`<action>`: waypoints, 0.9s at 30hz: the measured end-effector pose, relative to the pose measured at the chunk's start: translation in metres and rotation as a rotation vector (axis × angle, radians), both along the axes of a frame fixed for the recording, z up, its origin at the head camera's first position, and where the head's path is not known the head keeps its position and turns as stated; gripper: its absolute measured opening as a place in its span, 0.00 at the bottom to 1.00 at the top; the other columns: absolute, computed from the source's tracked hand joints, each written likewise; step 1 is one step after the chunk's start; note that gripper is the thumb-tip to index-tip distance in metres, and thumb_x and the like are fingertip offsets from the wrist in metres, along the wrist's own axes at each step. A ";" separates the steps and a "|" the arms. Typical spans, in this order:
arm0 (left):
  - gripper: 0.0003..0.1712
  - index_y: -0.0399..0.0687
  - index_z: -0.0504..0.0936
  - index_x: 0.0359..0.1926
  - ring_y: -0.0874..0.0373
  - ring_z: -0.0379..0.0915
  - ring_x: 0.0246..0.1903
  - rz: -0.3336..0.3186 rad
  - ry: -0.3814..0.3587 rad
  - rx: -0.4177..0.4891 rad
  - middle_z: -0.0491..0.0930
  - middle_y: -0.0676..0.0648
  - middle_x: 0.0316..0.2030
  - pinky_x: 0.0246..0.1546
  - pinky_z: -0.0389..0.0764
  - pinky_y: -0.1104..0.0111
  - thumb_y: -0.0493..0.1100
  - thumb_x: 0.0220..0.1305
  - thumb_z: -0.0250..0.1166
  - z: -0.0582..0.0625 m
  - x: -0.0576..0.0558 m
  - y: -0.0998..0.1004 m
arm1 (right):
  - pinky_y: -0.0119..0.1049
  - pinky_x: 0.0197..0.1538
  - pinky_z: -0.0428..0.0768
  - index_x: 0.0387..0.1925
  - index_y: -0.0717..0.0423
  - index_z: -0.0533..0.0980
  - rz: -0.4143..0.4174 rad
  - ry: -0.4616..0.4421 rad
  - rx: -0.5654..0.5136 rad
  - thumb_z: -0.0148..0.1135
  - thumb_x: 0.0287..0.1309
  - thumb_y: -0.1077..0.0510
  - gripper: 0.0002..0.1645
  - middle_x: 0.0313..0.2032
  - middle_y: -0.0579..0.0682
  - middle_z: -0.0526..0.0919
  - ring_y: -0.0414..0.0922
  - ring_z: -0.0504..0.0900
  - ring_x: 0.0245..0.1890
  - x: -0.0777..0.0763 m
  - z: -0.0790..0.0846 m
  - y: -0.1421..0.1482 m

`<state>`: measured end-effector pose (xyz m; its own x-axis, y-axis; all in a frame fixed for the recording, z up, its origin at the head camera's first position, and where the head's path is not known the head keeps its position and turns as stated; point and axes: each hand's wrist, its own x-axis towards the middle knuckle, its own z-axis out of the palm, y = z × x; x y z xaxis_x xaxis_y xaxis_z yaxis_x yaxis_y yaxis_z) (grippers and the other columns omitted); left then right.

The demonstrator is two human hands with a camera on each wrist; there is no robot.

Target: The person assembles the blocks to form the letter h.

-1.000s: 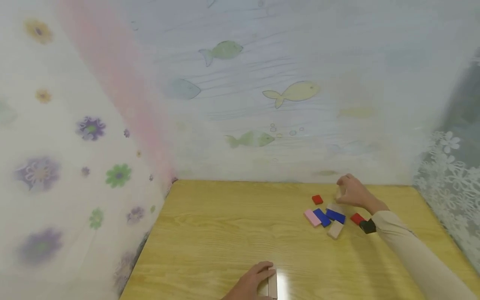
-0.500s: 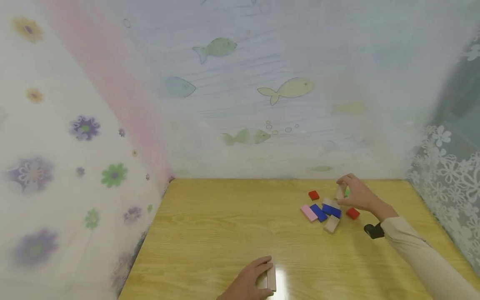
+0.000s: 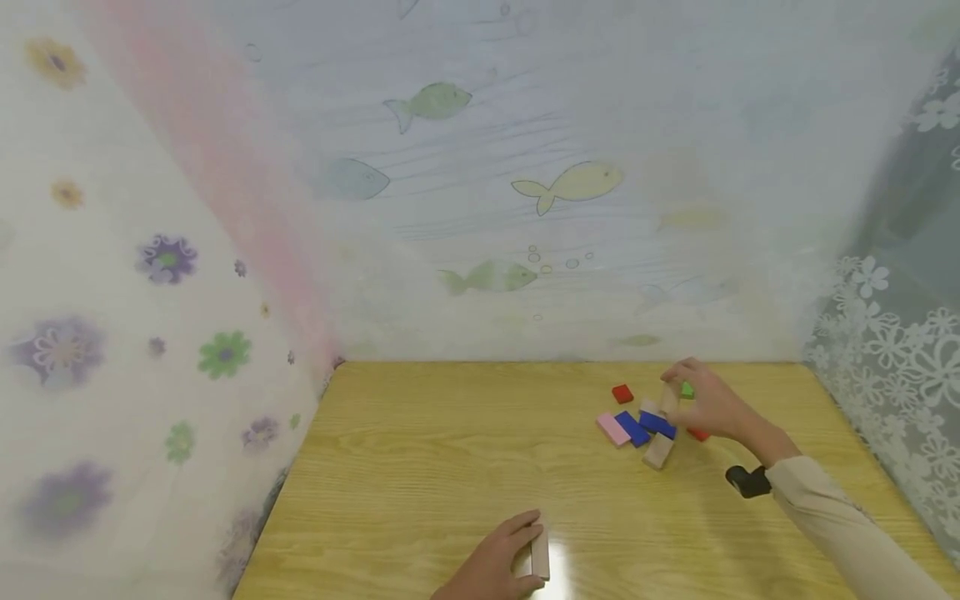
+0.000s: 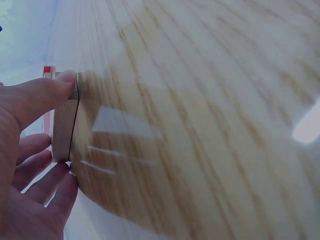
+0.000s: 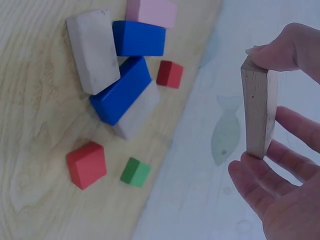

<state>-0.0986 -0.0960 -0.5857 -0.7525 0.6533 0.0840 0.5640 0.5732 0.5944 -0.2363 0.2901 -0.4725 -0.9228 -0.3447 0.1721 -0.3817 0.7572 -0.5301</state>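
My right hand holds a plain wooden block by its ends between thumb and fingers, raised above the table. Beneath and beside it lie two blue blocks, a pink block and two more plain wooden blocks. A red block, another red block and a small green block lie around them. At the table's near side my left hand grips a wooden block, thumb at one end and fingers at the other.
The wood-grain table meets a wall painted with fish at its far edge. Flowered panels stand on both sides. A black object is beside my right wrist.
My right hand has drawn slightly back and left with the wooden block, and the green block has come into sight. One red block is now partly behind the hand. My left hand stays put.
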 end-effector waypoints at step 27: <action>0.34 0.38 0.72 0.61 0.50 0.67 0.60 0.010 0.113 0.007 0.66 0.43 0.64 0.54 0.75 0.66 0.52 0.58 0.69 -0.008 0.002 0.002 | 0.54 0.44 0.77 0.50 0.59 0.74 0.159 0.099 -0.076 0.72 0.39 0.63 0.31 0.52 0.58 0.70 0.55 0.72 0.50 0.027 0.012 -0.054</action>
<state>-0.0969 -0.0942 -0.5933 -0.7445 0.6449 0.1727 0.6216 0.5754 0.5315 -0.2094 0.2358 -0.4601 -0.8352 -0.4670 0.2904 -0.5462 0.6428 -0.5372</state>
